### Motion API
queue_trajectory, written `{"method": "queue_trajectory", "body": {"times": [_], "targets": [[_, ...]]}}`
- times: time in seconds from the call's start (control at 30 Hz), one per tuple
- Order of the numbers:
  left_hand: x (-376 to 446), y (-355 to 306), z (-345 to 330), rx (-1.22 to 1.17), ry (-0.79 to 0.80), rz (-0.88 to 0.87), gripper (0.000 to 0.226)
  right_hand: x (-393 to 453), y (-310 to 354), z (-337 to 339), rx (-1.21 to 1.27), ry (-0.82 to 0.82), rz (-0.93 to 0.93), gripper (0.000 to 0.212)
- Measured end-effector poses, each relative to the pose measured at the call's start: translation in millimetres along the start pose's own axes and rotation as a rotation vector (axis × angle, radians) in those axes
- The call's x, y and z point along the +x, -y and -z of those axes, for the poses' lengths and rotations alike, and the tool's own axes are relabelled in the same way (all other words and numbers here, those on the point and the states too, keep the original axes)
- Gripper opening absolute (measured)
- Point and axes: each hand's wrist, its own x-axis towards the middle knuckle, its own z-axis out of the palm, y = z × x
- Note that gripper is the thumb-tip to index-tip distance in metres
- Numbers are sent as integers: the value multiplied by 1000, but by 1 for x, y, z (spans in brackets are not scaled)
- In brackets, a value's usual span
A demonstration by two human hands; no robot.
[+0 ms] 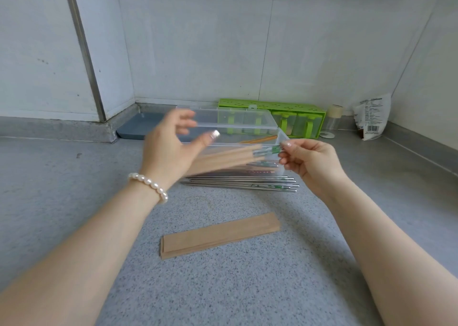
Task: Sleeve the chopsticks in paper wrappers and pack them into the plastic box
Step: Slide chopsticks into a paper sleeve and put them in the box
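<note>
My right hand (307, 163) pinches the green-patterned top end of a sleeved chopstick pair (230, 158), whose brown paper wrapper blurs across the front of the clear plastic box (247, 127). My left hand (171, 144), with a pearl bracelet at the wrist, hovers open just left of the wrapper, fingers spread and blurred. The box stands with its lid raised behind it, and another wrapped pair lies inside. Several bare metal chopsticks (243, 184) lie on the counter in front of the box. A small stack of empty paper wrappers (220, 235) lies nearer to me.
A green spice rack (280, 113) with jars stands against the back wall behind the box. A blue tray (138, 124) sits in the left corner. A small clear jar (333, 120) and a printed bag (371, 117) stand at the right. The grey counter (62, 189) stretches around.
</note>
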Motion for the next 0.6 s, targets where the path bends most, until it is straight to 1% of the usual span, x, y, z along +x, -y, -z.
{"method": "queue_trajectory", "body": {"times": [0.03, 0.07, 0.1, 0.13, 0.2, 0.27, 0.33, 0.37, 0.4, 0.53, 0.6], "targets": [[4, 4, 4, 35, -149, -69, 53, 1, 2, 4, 54, -52, 21, 7], [7, 8, 8, 67, -252, -120, 48, 1, 4, 8, 110, -104, 38, 7], [10, 13, 9, 105, -302, -142, 47, 2, 6, 11, 160, -157, 54, 8], [13, 18, 9, 165, -297, -140, 48, 3, 7, 13, 194, -216, 72, 8], [15, 26, 3, 349, -163, -127, 53, 6, 7, 16, 208, -339, 101, 9], [13, 33, -6, 498, 29, -116, 52, 9, 6, 15, 174, -417, 104, 9], [11, 39, -12, 554, 188, -98, 54, 13, 8, 12, 117, -427, 65, 6], [11, 41, -13, 564, 235, -90, 55, 16, 9, 10, 95, -409, 29, 5], [10, 42, -14, 563, 255, -87, 56, 19, 10, 8, 79, -384, -17, 6], [11, 41, -13, 508, 241, -76, 58, 34, 16, -1, 3, -285, -196, 9], [10, 39, -13, 521, 260, -78, 58, 42, 20, -5, -162, -262, -231, 11]]}}
